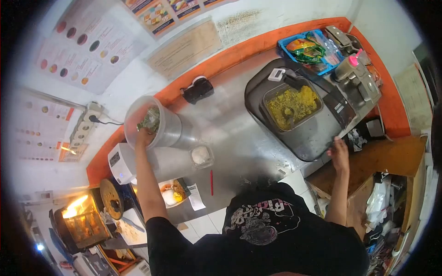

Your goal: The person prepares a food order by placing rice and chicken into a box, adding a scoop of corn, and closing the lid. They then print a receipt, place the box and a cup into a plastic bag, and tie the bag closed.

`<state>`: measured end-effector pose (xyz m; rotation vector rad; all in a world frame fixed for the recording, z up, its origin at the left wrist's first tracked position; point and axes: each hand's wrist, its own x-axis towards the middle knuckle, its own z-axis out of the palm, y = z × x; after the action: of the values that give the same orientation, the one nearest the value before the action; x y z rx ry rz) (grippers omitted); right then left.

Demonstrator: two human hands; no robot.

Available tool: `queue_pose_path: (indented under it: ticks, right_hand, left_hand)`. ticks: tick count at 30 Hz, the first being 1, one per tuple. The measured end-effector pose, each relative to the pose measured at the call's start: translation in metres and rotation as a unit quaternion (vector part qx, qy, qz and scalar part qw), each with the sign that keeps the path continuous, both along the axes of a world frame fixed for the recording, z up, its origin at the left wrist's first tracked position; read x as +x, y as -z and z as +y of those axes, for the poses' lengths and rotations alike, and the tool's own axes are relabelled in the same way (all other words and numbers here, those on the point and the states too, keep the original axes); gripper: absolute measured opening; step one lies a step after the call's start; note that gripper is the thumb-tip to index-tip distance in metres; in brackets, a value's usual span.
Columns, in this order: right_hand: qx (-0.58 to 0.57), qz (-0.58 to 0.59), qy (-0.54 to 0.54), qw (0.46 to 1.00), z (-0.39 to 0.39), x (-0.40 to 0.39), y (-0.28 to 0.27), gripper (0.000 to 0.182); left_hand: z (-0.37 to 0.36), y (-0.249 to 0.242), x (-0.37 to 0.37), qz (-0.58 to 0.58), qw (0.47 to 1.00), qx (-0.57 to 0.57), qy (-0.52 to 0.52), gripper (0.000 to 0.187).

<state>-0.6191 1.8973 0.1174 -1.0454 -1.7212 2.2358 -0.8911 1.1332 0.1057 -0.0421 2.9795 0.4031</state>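
Reaching into a clear plastic bucket [172, 131], my left hand [144, 138] is closed on leafy greens [151, 118]; its fingertips are partly hidden by them. My right hand [340, 155] is by the counter's right edge, beside a dark tray [301, 145]. Its fingers are curled, with nothing visible in them. On that tray stands a container [282, 126] of yellow crumbly food [299, 100], with a spoon [290, 116] in it. A small clear box [211, 161] holding white rice [200, 155] sits nearer to me than the bucket.
A meal box [172, 192] and paper slip [197, 198] lie near the front edge, with a red stick [212, 182]. A black device [197, 89] stands by the wall. A blue basket [282, 45] holds packets. Flames [76, 207] show at left; an open cabinet [368, 193] is at right.
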Motion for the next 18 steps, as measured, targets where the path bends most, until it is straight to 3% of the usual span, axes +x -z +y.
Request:
queue_pose_path:
  ticks: [3, 6, 8, 10, 11, 12, 13, 14, 16, 18]
  right_hand:
    - [-0.066, -0.008, 0.002, 0.998, 0.001, -0.007, 0.067, 0.032]
    - [-0.144, 0.011, 0.009, 0.989, 0.008, -0.021, 0.126, 0.03]
    - [-0.194, 0.017, 0.011, 0.981, 0.017, -0.026, 0.171, 0.029]
    - [-0.081, 0.023, -0.007, 0.996, 0.015, -0.026, 0.212, 0.027]
    - [0.09, -0.051, -0.08, 0.991, 0.012, -0.025, 0.217, 0.021]
    - [0.263, -0.109, -0.155, 0.946, 0.006, -0.028, 0.212, 0.016]
    - [0.126, -0.142, -0.015, 0.982, -0.024, -0.038, 0.178, 0.02]
    - [0.035, -0.087, 0.008, 0.996, -0.033, -0.033, 0.166, 0.023]
    - [0.177, -0.109, -0.216, 0.954, 0.003, -0.027, 0.199, 0.023]
    - [0.117, -0.138, -0.261, 0.948, -0.001, -0.026, 0.182, 0.023]
  left_hand:
    - [0.01, 0.007, -0.003, -0.017, 0.997, -0.064, -0.039, 0.022]
    - [0.033, -0.02, 0.005, -0.005, 0.994, -0.1, -0.05, 0.018]
    - [0.015, -0.009, 0.003, 0.044, 0.997, -0.064, -0.025, 0.018]
    - [-0.013, 0.029, 0.0, 0.13, 0.991, -0.016, 0.022, 0.02]
    - [-0.024, 0.044, -0.002, 0.173, 0.984, -0.011, 0.04, 0.021]
    - [-0.022, 0.041, 0.007, 0.272, 0.943, -0.114, 0.155, 0.021]
    - [-0.031, 0.045, 0.008, 0.115, 0.969, -0.198, 0.09, 0.018]
    - [-0.015, 0.024, 0.018, 0.057, 0.991, -0.124, -0.012, 0.017]
    - [-0.016, 0.02, 0.028, 0.099, 0.988, -0.116, -0.031, 0.017]
    - [-0.02, 0.014, 0.028, 0.117, 0.987, -0.096, -0.047, 0.017]
